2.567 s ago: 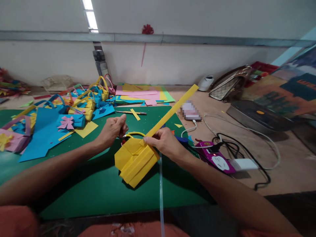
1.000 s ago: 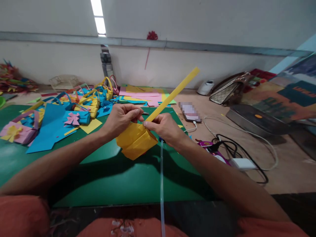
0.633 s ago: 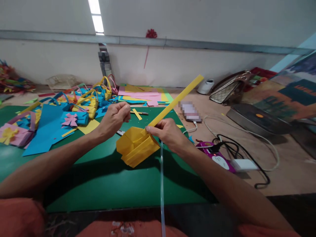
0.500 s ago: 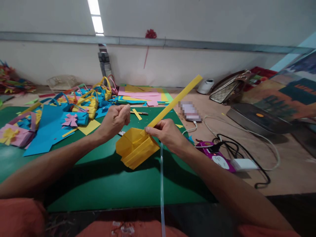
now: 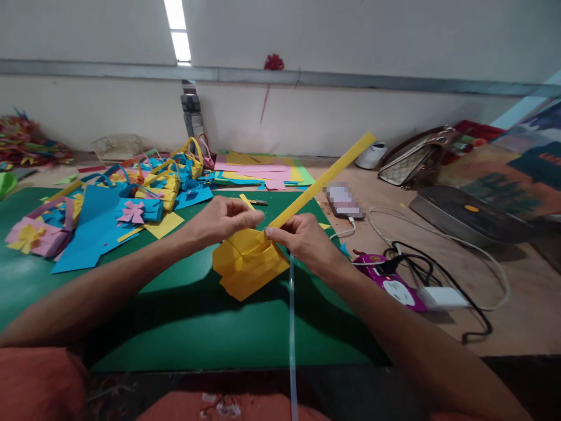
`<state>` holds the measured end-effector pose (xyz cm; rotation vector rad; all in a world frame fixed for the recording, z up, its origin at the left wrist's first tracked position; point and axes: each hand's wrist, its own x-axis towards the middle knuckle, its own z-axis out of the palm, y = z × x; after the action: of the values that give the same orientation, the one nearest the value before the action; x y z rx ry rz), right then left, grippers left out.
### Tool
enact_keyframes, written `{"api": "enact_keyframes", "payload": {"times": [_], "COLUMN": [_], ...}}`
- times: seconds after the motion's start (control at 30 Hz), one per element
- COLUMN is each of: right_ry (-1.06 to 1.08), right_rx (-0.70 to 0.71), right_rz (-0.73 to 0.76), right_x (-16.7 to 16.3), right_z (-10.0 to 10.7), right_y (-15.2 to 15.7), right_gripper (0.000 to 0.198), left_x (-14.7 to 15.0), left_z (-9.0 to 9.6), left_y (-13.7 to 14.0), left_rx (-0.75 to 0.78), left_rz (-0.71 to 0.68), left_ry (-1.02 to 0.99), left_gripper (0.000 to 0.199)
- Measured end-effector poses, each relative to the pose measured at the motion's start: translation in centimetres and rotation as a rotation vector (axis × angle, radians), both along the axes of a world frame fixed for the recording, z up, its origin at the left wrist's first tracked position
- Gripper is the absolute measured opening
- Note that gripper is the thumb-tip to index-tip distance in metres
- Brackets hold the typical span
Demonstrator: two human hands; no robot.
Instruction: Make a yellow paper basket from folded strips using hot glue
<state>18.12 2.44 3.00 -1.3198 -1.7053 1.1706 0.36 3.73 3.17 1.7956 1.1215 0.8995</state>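
Observation:
A folded yellow paper bag [image 5: 252,272] is held a little above the green mat, tilted, with its fold lines showing. My right hand [image 5: 302,237] pinches a long yellow paper strip [image 5: 326,178] against the bag's upper edge, thumb in front. The strip slants up and to the right. Over the bag's upper left edge is my left hand [image 5: 230,216], its thumb stretched toward the strip's lower end. Its other fingers are partly hidden, and I see nothing in them. A translucent narrow strip [image 5: 292,327] runs down from beneath my right hand.
Finished small paper bags [image 5: 39,234] and a blue paper sheet [image 5: 85,228] lie on the left of the green mat [image 5: 175,333]. Behind are a cutter knife [image 5: 259,203] and coloured sheets [image 5: 263,164]. To the right are a phone [image 5: 344,200], a purple power strip [image 5: 394,286] and cables.
My left hand has moved right to the bag's upper edge, and its fist has loosened with the thumb stretched out. My right hand still pinches the strip on the bag. The view has shifted slightly.

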Motion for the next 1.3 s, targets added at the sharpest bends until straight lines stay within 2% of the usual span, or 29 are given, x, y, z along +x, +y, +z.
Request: {"api": "enact_keyframes", "payload": {"times": [0.1,0.2,0.5,0.67,1.0,1.3], "right_ry": [-0.007,-0.032,-0.075,-0.084,-0.078,0.011], "right_rx": [0.004,-0.001,0.038,0.028,0.018,0.013], "right_rz": [0.003,-0.006,-0.022,-0.032,-0.047,-0.034], "right_x": [0.0,-0.1,-0.5,-0.5,-0.3,-0.3], "right_z": [0.0,-0.1,-0.2,-0.2,-0.6,-0.9], "right_y": [-0.1,-0.3,-0.7,-0.7,-0.4,-0.5], "right_gripper": [0.017,0.020,0.021,0.022,0.020,0.019], "left_x": [0.3,0.7,0.8,0.6,0.7,0.7], "left_z": [-0.6,-0.8,-0.9,-1.1,-1.3,-1.6], "left_y": [-0.2,-0.4,-0.6,-0.1,-0.2,-0.3], "left_rx": [-0.181,-0.247,-0.247,-0.306,-0.391,-0.421], "left_rz": [-0.101,-0.091,-0.084,-0.126,-0.096,-0.110], "left_ry": [0.054,0.088,0.124,0.096,0.035,0.002], "left_gripper": [0.026,0.025,0.024,0.023,0.019,0.020]}}
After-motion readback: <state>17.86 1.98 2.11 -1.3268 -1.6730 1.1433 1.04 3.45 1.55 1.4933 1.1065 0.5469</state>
